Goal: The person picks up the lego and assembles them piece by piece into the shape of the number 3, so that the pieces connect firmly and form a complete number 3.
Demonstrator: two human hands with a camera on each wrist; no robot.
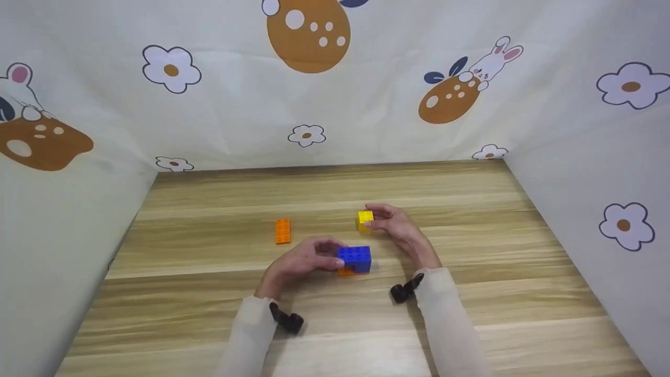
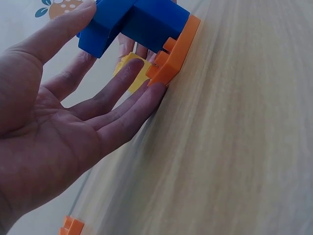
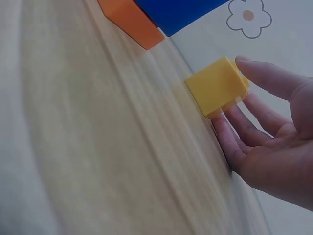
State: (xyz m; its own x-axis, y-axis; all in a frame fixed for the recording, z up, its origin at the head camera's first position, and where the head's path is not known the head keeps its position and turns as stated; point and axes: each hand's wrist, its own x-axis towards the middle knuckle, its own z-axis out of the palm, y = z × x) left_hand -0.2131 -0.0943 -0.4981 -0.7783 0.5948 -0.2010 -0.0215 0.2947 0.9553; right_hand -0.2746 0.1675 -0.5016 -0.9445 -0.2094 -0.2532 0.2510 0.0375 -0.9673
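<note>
In the head view my left hand [image 1: 301, 258] pinches the left end of a blue studded building block [image 1: 357, 254] between thumb and fingers. The blue part stands on an orange brick [image 1: 346, 272], with its left end overhanging. In the left wrist view orange studs [image 2: 159, 58] show under that overhang. To the right and farther back, my right hand [image 1: 396, 226] holds a small yellow brick [image 1: 364, 215]. Seen from the right wrist, the thumb lies at the yellow brick's [image 3: 215, 87] studded side and the fingers lie along another side, close to the tabletop.
A separate flat orange brick [image 1: 283, 231] lies on the wooden table [image 1: 209, 209], left of the blue block and beyond the left hand. Patterned cloth walls [image 1: 235, 115] enclose the table at the back and both sides. Black wrist devices [image 1: 400, 293] hang from both sleeves.
</note>
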